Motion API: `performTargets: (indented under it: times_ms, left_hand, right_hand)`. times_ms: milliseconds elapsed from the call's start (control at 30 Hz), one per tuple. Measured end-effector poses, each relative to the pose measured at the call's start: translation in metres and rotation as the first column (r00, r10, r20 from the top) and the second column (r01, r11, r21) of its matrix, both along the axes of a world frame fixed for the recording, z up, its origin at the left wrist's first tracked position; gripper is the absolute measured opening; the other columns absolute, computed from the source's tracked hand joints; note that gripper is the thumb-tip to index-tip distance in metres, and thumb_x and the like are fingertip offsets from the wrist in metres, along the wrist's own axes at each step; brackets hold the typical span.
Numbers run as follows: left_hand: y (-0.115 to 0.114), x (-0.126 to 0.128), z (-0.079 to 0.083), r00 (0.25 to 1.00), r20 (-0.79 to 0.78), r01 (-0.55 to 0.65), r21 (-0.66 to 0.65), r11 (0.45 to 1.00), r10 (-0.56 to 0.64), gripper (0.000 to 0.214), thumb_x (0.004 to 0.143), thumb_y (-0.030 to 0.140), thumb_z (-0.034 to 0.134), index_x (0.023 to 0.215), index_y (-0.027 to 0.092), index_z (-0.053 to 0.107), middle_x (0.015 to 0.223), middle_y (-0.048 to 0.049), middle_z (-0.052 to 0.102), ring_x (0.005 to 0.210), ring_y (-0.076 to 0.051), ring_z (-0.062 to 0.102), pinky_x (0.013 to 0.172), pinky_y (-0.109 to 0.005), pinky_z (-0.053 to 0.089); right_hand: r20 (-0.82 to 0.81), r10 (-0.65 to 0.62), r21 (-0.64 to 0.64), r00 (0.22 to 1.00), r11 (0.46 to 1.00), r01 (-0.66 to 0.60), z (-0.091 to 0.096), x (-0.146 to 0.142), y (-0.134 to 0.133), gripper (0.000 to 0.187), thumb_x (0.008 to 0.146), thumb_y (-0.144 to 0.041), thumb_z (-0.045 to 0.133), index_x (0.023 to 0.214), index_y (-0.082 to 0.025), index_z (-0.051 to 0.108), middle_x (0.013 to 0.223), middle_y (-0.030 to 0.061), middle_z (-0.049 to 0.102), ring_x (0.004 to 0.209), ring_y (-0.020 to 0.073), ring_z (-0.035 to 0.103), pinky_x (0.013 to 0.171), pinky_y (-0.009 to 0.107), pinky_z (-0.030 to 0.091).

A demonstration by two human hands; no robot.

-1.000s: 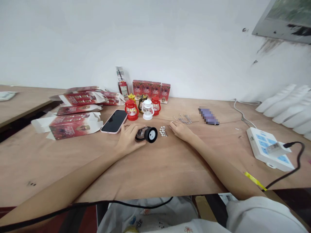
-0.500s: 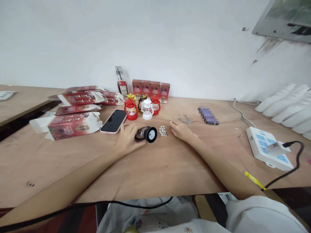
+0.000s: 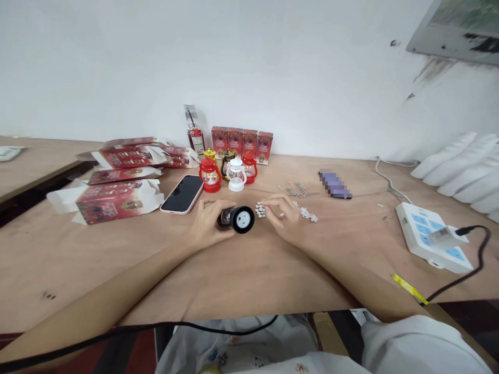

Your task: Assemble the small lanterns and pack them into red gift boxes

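Observation:
My left hand (image 3: 206,222) grips a small black lantern (image 3: 236,218) lying on its side on the wooden table (image 3: 241,270), its round base turned toward me. My right hand (image 3: 284,218) is just right of it, fingers curled at a cluster of several small button batteries (image 3: 260,209); whether it holds one I cannot make out. A few small white bits (image 3: 309,214) lie uncovered right of that hand.
Several small lanterns (image 3: 230,174) stand behind, with red boxes (image 3: 241,141) at the wall. A phone (image 3: 182,194) lies to the left, flattened cartons (image 3: 117,200) beyond it. Metal clips (image 3: 295,190), a power strip (image 3: 431,236) with cable and white foam pieces (image 3: 463,166) are to the right.
My right hand has slid left and nearer to the batteries and the lantern, uncovering the small white bits. My left hand has shifted the lantern slightly toward me.

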State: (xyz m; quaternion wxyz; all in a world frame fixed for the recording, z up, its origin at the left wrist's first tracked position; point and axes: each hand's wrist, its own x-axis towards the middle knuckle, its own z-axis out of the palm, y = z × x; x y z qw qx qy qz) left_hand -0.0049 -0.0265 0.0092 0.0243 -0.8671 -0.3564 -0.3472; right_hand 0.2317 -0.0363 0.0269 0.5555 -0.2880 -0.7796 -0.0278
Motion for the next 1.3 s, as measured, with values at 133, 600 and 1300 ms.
performTargets:
  times_ms: [133, 600, 1300]
  left_hand:
    - [-0.002, 0.002, 0.002, 1.0, -0.025, 0.015, -0.035, 0.999, -0.016, 0.05, 0.075, 0.037, 0.063, 0.121, 0.024, 0.049, 0.115, -0.0066, 0.067, 0.106, -0.027, 0.062, 0.096, -0.045, 0.034]
    - [-0.006, 0.005, 0.003, 0.995, -0.006, 0.096, -0.012, 0.995, -0.096, 0.048, 0.077, 0.04, 0.063, 0.118, 0.023, 0.046, 0.114, -0.0065, 0.068, 0.103, -0.025, 0.064, 0.101, -0.046, 0.029]
    - [-0.003, -0.001, 0.0, 0.998, -0.064, 0.023, 0.13, 0.991, -0.015, 0.045, 0.08, 0.039, 0.062, 0.119, 0.021, 0.05, 0.111, -0.0096, 0.069, 0.098, -0.025, 0.065, 0.087, -0.041, 0.03]
  right_hand:
    - [0.019, 0.117, 0.108, 0.993, 0.987, -0.119, -0.005, -0.01, -0.012, 0.022, 0.088, -0.012, 0.052, 0.094, -0.029, 0.065, 0.084, 0.0007, 0.071, 0.083, 0.0175, 0.064, 0.073, 0.036, 0.053]
    - [-0.029, -0.009, 0.287, 1.0, 0.958, 0.017, -0.015, -0.02, -0.015, 0.028, 0.083, -0.012, 0.063, 0.101, -0.032, 0.054, 0.08, -0.0072, 0.075, 0.071, 0.0153, 0.061, 0.069, 0.034, 0.047]
    - [0.101, -0.013, 0.289, 0.995, 0.957, -0.017, -0.016, -0.012, -0.007, 0.029, 0.084, -0.007, 0.06, 0.105, -0.026, 0.055, 0.087, -0.0036, 0.074, 0.066, 0.0149, 0.052, 0.064, 0.031, 0.041]
